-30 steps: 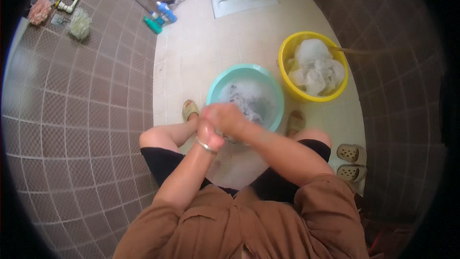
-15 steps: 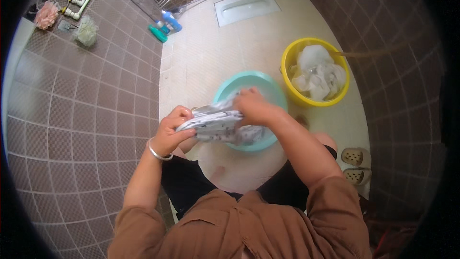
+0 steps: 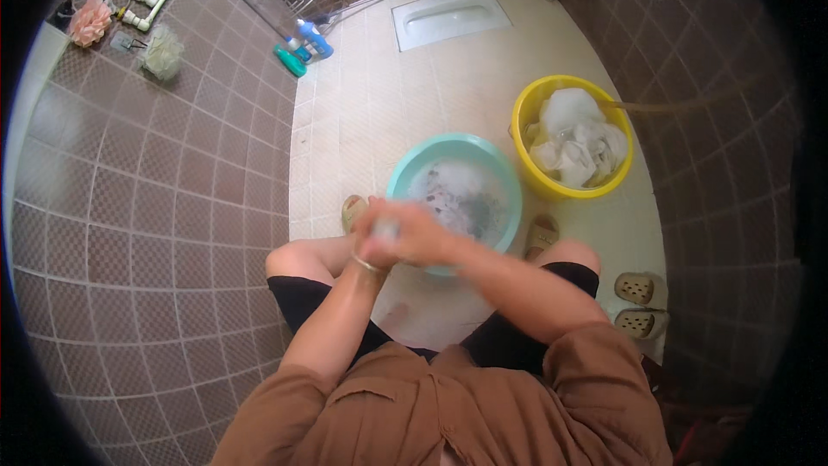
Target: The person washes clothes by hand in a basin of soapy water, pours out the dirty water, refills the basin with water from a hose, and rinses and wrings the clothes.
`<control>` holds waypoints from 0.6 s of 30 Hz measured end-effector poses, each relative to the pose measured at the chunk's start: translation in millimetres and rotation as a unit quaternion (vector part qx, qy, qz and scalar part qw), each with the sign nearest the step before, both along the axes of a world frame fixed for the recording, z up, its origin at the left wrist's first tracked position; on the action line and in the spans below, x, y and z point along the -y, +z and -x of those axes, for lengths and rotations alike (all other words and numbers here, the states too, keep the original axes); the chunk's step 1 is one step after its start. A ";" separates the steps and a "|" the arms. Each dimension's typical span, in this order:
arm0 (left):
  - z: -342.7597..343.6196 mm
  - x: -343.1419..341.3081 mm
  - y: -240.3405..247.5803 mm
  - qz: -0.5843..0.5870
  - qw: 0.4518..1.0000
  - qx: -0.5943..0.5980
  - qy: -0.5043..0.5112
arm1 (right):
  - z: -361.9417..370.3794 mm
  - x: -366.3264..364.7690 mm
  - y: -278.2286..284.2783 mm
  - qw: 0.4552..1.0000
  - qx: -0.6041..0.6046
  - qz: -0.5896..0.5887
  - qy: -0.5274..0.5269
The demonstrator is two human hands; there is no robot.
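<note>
My left hand [image 3: 367, 248], with a bangle at its wrist, and my right hand [image 3: 420, 231] are pressed together in front of the teal basin [image 3: 398, 174]. Both look closed, the right smeared by motion and lying across much of the left. A small pale grey-white patch [image 3: 385, 229] shows between them; what it is cannot be made out. White cloth with dark marks [image 3: 444, 198] lies in the basin amid foamy water, partly hidden by the right hand and forearm.
A yellow tub [image 3: 521, 132] of wet white fabric [image 3: 580, 147] stands to the right. Bottles [image 3: 304, 47] stand by the left wall, and a squat toilet [image 3: 453, 19] is set in the floor beyond. Slippers [image 3: 636, 302] lie at the right.
The patterned cloth stretched between my hands has come down into the basin. My left hand has moved right and my right hand left and nearer, so they now meet.
</note>
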State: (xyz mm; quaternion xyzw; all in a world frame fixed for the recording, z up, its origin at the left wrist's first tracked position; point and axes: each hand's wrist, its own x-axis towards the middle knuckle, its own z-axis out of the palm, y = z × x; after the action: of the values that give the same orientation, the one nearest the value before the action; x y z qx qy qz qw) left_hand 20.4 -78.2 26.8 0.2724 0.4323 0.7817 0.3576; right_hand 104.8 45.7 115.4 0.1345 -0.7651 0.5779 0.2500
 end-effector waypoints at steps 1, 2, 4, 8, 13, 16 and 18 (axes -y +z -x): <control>8.4 -2.4 -18.5 -0.002 1.000 0.003 0.000 | -10.6 15.8 -0.8 0.983 -0.078 -0.168 -0.012; 15.1 -9.0 -28.7 -0.140 0.969 0.151 -0.139 | -5.6 15.8 -6.6 0.983 -0.075 -0.168 -0.014; -18.7 -29.0 -1.0 -0.258 0.874 0.311 -0.271 | 8.4 8.1 -37.2 0.948 0.151 -0.264 -0.098; -55.5 -56.5 91.8 0.114 0.909 0.401 0.022 | 8.7 -32.7 -36.4 0.967 0.143 -0.155 -0.141; 21.4 -22.3 -28.2 -0.312 0.834 0.301 -0.342 | 10.4 62.0 -59.3 0.961 0.119 -0.139 -0.208; -43.6 -37.0 53.8 -0.042 0.909 0.394 -0.131 | 4.3 -22.4 -37.0 0.977 0.171 0.092 -0.093; -69.9 -72.6 124.9 0.173 0.901 0.397 0.024 | 14.2 -80.3 -67.4 0.929 0.241 0.090 -0.266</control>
State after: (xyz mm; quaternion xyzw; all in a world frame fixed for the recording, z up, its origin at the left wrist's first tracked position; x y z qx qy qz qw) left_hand 90.4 -5.6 151.7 -0.1370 0.3894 0.7463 0.5222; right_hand 90.6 126.1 48.0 -0.2407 -0.7546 0.5719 0.2136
